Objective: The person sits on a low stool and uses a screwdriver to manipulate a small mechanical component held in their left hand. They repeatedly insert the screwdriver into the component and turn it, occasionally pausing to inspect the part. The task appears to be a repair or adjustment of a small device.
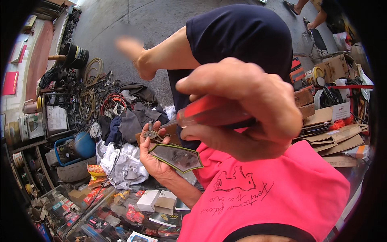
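My right hand (250, 105) is large and close to the camera, its fingers wrapped round a screwdriver (213, 113) with a red see-through handle. The handle slants toward my left hand, and I cannot make out whether its tip touches anything. Lower and to the left, my left hand (155, 159) grips a side mirror (175, 156) with a pointed, green-rimmed face. At the mirror's far end, a small metal bracket (151, 134) shows between the thumb and fingers.
A glass-topped case (109, 218) with several small boxes and packets lies at the lower left. Rags (125, 161), coiled hoses (90, 97) and a blue round tank (84, 145) are beyond it. Flattened cardboard (338, 139) is stacked at right. A bare leg (169, 52) stretches ahead.
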Tool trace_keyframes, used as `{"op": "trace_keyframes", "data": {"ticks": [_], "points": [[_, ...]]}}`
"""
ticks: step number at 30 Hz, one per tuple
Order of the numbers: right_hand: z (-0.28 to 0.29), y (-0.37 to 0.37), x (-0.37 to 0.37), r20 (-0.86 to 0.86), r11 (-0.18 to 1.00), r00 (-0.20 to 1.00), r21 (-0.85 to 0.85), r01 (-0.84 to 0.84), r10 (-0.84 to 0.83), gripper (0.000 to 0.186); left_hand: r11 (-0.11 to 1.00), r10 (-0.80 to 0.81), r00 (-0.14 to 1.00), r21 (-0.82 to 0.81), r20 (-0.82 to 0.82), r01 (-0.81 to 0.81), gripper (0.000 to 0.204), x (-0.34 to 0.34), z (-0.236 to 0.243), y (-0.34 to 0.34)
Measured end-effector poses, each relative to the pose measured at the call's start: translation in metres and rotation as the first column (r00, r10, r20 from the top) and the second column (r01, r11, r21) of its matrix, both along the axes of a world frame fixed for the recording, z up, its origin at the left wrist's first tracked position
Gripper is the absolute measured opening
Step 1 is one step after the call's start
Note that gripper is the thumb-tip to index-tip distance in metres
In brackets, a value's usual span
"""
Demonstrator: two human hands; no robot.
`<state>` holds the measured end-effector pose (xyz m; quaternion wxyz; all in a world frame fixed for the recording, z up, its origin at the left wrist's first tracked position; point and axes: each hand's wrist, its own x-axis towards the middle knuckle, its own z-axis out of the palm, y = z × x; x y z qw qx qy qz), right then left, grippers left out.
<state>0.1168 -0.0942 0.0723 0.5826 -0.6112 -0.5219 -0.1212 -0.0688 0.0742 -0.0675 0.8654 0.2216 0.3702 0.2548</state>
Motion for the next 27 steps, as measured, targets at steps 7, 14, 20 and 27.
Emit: {"op": "trace_keyframes", "data": {"ticks": [7, 14, 20, 27], "points": [[-0.010, 0.010, -0.008, -0.102, 0.998, 0.994, -0.030, -0.047, 0.044, 0.042, 0.994, -0.048, 0.992, -0.090, 0.118, 0.059, 0.038, 0.002, -0.006, -0.003], [-0.006, 0.007, -0.008, -0.121, 0.993, 0.993, -0.114, -0.017, 0.003, 0.041, 0.987, -0.005, 0.998, -0.162, 0.067, 0.016, 0.037, 0.008, 0.008, -0.010], [-0.009, 0.011, -0.007, -0.152, 0.996, 0.988, -0.083, -0.017, 0.004, 0.038, 0.985, -0.004, 0.999, -0.170, 0.047, 0.012, 0.035, 0.012, 0.014, -0.013], [-0.004, 0.012, -0.016, -0.140, 0.983, 0.987, -0.153, -0.102, 0.081, 0.025, 0.998, 0.044, 0.991, 0.057, -0.129, -0.037, 0.034, 0.017, 0.012, -0.022]]}}
